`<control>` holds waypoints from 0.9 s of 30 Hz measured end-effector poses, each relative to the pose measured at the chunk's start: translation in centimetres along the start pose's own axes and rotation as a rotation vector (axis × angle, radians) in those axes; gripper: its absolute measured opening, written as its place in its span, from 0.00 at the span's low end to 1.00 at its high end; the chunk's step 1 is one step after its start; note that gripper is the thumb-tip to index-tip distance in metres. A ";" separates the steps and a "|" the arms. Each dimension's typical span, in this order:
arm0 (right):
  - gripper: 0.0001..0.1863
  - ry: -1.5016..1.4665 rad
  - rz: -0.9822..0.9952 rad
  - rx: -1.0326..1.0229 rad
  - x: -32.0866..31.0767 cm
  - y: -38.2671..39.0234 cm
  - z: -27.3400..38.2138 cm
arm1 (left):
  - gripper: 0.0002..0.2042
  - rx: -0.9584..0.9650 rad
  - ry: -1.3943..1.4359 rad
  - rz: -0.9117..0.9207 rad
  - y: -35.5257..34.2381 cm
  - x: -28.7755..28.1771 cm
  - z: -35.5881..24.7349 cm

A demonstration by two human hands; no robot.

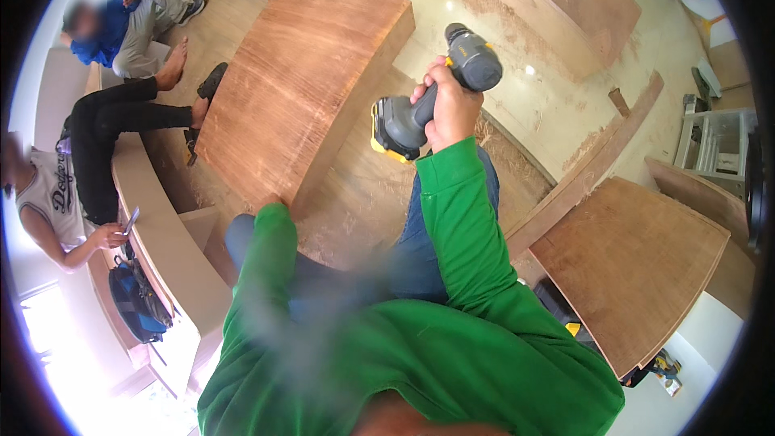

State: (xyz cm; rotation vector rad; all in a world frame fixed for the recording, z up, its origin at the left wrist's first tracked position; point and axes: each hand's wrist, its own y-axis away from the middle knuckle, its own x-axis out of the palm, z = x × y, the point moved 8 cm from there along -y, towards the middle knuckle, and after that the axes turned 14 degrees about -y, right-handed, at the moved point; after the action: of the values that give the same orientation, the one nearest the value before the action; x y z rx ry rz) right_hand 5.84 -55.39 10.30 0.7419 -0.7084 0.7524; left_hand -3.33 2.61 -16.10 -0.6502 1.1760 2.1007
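My right hand (456,113) is wrapped round the handle of a dark grey cordless drill (476,64) with a yellow-trimmed battery base. The drill is held up off the floor, its chuck end toward the far side, apart from the wood. A large reddish-brown wooden panel box (315,64) lies in front of me, with pale sides. My left hand (271,200) is at its near edge, seemingly touching it. Only a bit of that hand shows past the green sleeve, and its fingers are hidden.
Two people sit at the left, one holding a phone (131,220); a bare foot (173,64) is near the box. A blue-black backpack (137,299) lies by a bench. Right: a long wood strip (597,153), a plywood sheet (634,262), a stepladder (714,141). Sawdust covers the floor.
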 end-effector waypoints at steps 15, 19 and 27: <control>0.09 -0.227 -0.194 -0.123 -6.0 -3.4 8.3 | 0.09 0.778 0.204 -0.684 -1.6 -47.5 -14.5; 0.10 -0.269 -0.278 -0.160 -7.1 -4.5 8.7 | 0.08 0.688 0.125 -0.863 5.5 -61.9 -15.3; 0.15 -0.230 -0.126 -0.078 -6.8 -1.1 10.6 | 0.14 0.741 0.360 -0.899 2.5 -62.9 -27.4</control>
State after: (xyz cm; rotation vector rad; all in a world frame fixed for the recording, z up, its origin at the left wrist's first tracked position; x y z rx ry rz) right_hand 0.03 -66.55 10.41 0.8017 -0.8853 0.5266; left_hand 40.34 -40.30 14.91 -0.9601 1.3714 0.7460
